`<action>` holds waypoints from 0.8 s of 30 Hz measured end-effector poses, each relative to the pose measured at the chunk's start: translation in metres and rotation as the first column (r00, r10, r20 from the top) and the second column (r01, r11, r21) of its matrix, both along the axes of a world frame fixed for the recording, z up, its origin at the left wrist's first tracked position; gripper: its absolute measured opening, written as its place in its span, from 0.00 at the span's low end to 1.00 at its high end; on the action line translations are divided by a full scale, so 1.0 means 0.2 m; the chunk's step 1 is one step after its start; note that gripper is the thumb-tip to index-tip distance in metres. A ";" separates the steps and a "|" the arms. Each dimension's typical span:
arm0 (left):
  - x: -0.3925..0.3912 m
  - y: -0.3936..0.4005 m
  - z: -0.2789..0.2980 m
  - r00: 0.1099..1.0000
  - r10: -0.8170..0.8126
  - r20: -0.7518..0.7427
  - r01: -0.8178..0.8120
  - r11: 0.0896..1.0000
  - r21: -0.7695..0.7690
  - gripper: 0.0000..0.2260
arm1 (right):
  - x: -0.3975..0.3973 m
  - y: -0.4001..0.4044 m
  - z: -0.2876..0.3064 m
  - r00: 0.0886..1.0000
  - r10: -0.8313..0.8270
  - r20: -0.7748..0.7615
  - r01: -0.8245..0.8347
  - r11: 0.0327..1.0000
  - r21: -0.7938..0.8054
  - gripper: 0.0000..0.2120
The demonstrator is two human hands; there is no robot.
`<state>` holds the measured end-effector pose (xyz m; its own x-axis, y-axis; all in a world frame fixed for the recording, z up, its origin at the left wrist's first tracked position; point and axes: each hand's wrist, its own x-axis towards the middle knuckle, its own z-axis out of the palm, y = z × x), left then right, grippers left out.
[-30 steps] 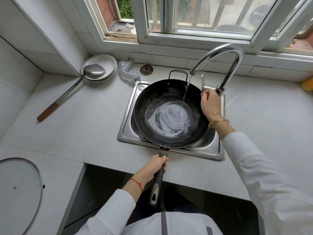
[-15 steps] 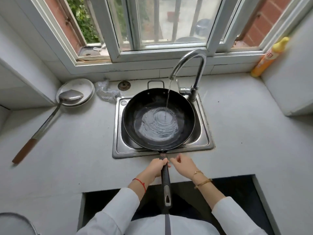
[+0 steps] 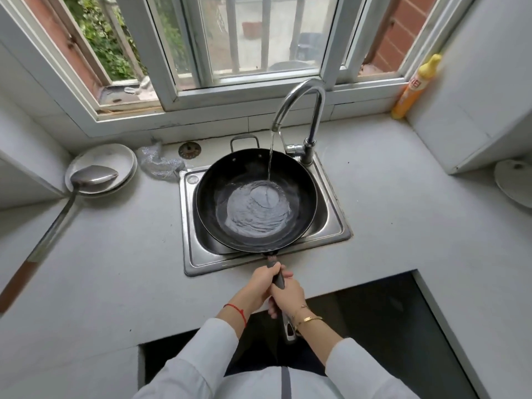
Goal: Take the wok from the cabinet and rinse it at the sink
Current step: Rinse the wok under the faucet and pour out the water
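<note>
A view from above onto a pale kitchen surface (image 3: 403, 226) with a stainless steel sink (image 3: 191, 249) set into it below a window. A black wok (image 3: 210, 197) sits over the sink basin, covering most of it, with a shallow pool of rippling water in its bottom. A thin stream of water falls from the curved chrome faucet (image 3: 312, 110) into the far side of the wok. The wok's long dark handle (image 3: 278, 279) points toward the person, and both hands are wrapped around it: the left hand (image 3: 260, 282) grips nearer the pan, the right hand (image 3: 288, 298) grips just behind it, the two touching. The left wrist wears a red string, the right wrist gold bracelets, and both arms are in white sleeves. To the left of the sink, a large metal ladle (image 3: 86, 180) rests with its bowl on stacked white plates (image 3: 115, 156), its wooden-tipped handle stretching across the surface. A crumpled clear wrapper (image 3: 157, 165) lies between the plates and the sink. A yellow bottle (image 3: 414, 87) stands in the far right corner by the window
</note>
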<state>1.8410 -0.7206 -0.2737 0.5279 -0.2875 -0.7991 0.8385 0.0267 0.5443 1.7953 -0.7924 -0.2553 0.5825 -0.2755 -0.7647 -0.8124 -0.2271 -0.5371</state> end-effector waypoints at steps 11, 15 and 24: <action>-0.05 -0.05 0.04 0.996 0.065 0.066 -0.063 0.997 -0.045 0.10 | -0.03 0.00 0.06 0.994 -0.003 0.111 0.014 0.995 -0.103 0.12; -0.06 -0.07 0.06 0.991 0.113 0.066 -0.100 0.981 -0.166 0.09 | -0.04 -0.04 0.10 0.985 0.063 0.159 -0.037 0.986 -0.164 0.09; -0.03 -0.12 0.19 0.956 -0.006 0.292 0.017 0.999 -0.035 0.09 | -0.02 -0.11 0.15 0.937 0.056 0.346 -0.032 0.997 -0.074 0.03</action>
<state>1.8350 -0.7440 -0.2367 0.7330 -0.3208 -0.5998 0.6438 0.0425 0.7640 1.7915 -0.8140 -0.2256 0.8214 -0.2866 -0.4932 -0.5661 -0.3030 -0.7667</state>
